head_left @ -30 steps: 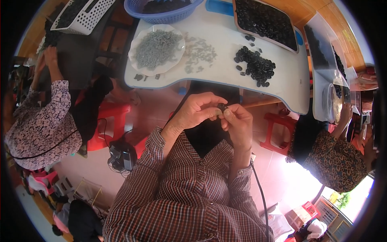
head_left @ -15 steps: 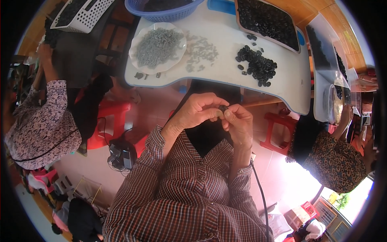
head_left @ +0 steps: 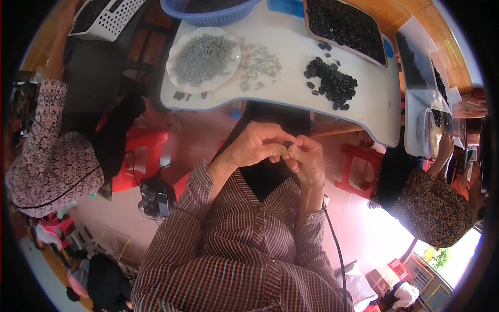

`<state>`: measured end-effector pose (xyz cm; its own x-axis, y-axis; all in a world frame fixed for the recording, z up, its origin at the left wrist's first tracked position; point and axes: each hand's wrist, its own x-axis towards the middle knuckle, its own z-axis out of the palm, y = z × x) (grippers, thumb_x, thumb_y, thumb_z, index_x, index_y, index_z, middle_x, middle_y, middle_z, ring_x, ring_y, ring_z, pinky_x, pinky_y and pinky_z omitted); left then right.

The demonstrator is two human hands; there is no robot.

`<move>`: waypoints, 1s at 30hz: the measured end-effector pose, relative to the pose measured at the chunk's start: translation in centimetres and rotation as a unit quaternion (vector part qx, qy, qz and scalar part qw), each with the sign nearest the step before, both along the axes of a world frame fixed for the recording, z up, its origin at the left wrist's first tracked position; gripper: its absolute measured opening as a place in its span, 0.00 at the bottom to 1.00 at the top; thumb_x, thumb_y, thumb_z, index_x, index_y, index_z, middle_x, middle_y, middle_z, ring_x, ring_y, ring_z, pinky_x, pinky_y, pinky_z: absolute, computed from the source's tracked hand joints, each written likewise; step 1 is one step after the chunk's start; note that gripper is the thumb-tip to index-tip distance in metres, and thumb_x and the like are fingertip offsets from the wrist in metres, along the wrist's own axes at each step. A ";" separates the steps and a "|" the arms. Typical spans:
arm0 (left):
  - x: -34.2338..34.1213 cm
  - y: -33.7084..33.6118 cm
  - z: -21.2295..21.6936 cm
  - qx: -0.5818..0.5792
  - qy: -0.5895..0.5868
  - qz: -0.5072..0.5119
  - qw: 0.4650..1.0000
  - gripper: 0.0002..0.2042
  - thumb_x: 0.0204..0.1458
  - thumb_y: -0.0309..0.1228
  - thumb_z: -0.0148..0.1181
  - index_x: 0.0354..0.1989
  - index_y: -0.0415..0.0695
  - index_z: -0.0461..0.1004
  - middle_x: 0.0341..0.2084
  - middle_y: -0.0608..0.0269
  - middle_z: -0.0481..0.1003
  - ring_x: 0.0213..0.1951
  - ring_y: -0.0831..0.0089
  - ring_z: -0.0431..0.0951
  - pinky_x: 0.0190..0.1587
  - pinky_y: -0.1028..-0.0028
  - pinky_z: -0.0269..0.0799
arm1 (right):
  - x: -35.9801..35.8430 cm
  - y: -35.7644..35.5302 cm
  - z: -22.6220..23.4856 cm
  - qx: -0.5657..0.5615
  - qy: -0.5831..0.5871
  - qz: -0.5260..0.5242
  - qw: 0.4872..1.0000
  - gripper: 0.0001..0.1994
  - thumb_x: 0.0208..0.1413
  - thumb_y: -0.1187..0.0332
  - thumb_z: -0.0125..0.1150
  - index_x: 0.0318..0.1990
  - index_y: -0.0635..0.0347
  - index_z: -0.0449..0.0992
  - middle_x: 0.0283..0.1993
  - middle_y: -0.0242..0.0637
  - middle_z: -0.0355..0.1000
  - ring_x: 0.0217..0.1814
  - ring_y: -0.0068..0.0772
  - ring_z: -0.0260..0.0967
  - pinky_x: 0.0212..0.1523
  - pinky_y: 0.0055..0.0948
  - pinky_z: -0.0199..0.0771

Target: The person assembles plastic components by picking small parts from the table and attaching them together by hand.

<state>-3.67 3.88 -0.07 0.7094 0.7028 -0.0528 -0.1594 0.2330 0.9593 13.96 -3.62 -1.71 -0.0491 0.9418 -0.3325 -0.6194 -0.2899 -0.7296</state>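
Note:
In front of my chest, both hands meet with their fingertips pinched together. A small black piece (head_left: 288, 145) shows between them, mostly covered by the fingers. My left hand (head_left: 255, 144) grips it between thumb and forefinger, and my right hand (head_left: 306, 156) pinches it from the other side. On the table beyond lies a pile of small black ring-like pieces (head_left: 332, 82). Left of that pile, a white scalloped plate (head_left: 173, 79) holds many small grey-green pieces (head_left: 202, 58), with more of them strewn on the tabletop beside it.
The white table (head_left: 291, 99) has a curved blue edge. A tray (head_left: 384, 63) of black pieces and a blue basket (head_left: 208, 21) stand at its back. Red stools (head_left: 358, 169) flank me; co-workers sit left and right. A black cable (head_left: 335, 244) hangs by my right side.
My hands stay together, and the fingers have closed further over the small black piece. The co-worker at left has stretched an arm forward toward the white basket.

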 end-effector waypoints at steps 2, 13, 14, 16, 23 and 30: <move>0.2 -0.2 0.1 0.033 0.016 0.007 0.999 0.10 0.49 0.19 0.61 0.42 0.36 0.78 0.25 0.64 0.74 0.22 0.81 0.75 0.26 0.83 0.71 | 0.1 0.1 -0.1 0.004 0.017 0.006 1.000 0.06 0.54 0.73 0.64 0.30 0.65 0.73 0.26 0.42 0.75 0.16 0.19 0.66 0.14 0.14 0.62; 0.3 0.2 0.2 0.008 0.008 0.075 0.997 0.12 0.54 0.23 0.60 0.47 0.35 0.74 0.25 0.66 0.75 0.25 0.83 0.73 0.30 0.82 0.71 | -1.3 0.8 0.3 -0.003 0.001 -0.049 0.999 0.09 0.61 0.65 0.57 0.36 0.64 0.73 0.29 0.35 0.73 0.22 0.21 0.67 0.21 0.17 0.66; 0.1 0.5 0.1 -0.018 0.008 0.091 0.996 0.13 0.54 0.24 0.59 0.48 0.36 0.73 0.26 0.67 0.75 0.25 0.83 0.73 0.29 0.82 0.72 | -1.5 0.8 0.3 -0.003 -0.027 -0.046 0.999 0.10 0.62 0.64 0.55 0.36 0.63 0.74 0.29 0.35 0.73 0.22 0.19 0.67 0.21 0.16 0.66; 0.2 2.2 0.8 -0.023 0.019 0.126 0.992 0.13 0.54 0.23 0.59 0.48 0.36 0.74 0.25 0.67 0.74 0.25 0.83 0.73 0.29 0.82 0.72 | -1.2 0.4 0.2 -0.007 -0.048 -0.042 0.998 0.10 0.62 0.64 0.55 0.36 0.63 0.74 0.30 0.35 0.74 0.23 0.19 0.67 0.22 0.16 0.66; -1.5 14.4 6.0 0.123 0.101 0.326 0.932 0.16 0.52 0.26 0.61 0.48 0.33 0.74 0.23 0.66 0.74 0.22 0.81 0.73 0.27 0.82 0.69 | -1.7 0.4 -0.1 -0.027 -0.079 -0.036 0.996 0.07 0.61 0.68 0.57 0.38 0.63 0.75 0.31 0.36 0.75 0.23 0.16 0.68 0.23 0.13 0.65; -2.0 21.9 6.4 0.218 0.186 0.458 0.842 0.19 0.52 0.30 0.63 0.49 0.29 0.72 0.26 0.61 0.78 0.24 0.79 0.76 0.29 0.80 0.72 | -1.9 0.8 0.4 -0.040 -0.096 -0.039 0.994 0.07 0.60 0.68 0.58 0.38 0.63 0.75 0.31 0.34 0.75 0.24 0.16 0.68 0.24 0.13 0.64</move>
